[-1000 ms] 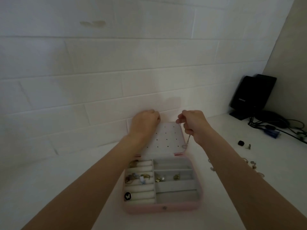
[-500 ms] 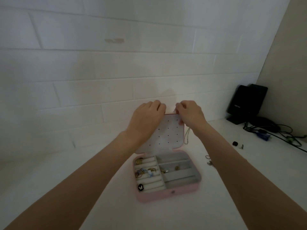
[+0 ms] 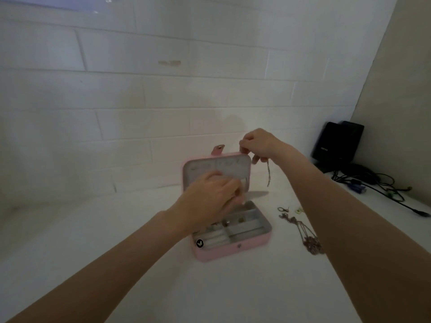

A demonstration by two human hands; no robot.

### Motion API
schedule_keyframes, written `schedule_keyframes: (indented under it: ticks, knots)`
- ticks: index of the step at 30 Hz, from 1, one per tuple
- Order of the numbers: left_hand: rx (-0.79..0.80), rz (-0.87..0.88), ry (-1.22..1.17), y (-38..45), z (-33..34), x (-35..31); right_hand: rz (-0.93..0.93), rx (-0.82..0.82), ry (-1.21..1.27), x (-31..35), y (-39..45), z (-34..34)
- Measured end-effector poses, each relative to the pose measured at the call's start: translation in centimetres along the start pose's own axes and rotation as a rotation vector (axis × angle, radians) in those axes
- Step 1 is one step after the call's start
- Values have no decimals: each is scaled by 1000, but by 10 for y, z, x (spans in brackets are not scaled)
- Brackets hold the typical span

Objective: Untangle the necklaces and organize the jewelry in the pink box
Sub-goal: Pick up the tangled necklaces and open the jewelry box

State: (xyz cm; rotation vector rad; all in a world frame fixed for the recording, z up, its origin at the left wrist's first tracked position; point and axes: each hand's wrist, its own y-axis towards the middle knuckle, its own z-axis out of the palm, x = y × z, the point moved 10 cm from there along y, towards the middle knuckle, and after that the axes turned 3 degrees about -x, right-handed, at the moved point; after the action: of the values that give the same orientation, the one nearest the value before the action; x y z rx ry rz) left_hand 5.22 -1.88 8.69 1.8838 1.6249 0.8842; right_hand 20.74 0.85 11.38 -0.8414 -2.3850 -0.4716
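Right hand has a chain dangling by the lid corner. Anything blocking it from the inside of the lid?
Partly. The left hand reaches across the open lid of the pink box, covering its lower half. The upper lid interior shows bare. The right hand pinches the chain at the lid's top right corner.

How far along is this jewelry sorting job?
Partly done. Some small pieces already sit in the tray compartments of the open pink box. In hand: the right hand pinches a thin chain by the lid's top corner, while the left hand reaches into the lid. Left: a tangle of necklaces and small loose pieces on the table.
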Motion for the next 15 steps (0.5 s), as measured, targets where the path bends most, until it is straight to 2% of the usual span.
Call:
schedule_keyframes:
  ticks: [2,5,8,10,13,15]
  knots:
    - [-26,-153,-34,-12,-3,19,9,-46,110,-8,-6,2]
    - [-196,-425,-23,-34,-23,60,32,-167,251,-20,-15,2]
    - [-177,-674,-398,-51,-6,91,32,-213,302,-22,-21,0]
    - [-181,-751,-602,-55,8,100,14,-242,280,-22,-24,-4]
    - [-266,-849,-684,-64,17,118,-136,-393,100,-4,-33,-24]
    - [-270,-872,-714,-66,24,126,-234,-381,117,17,-38,-30]
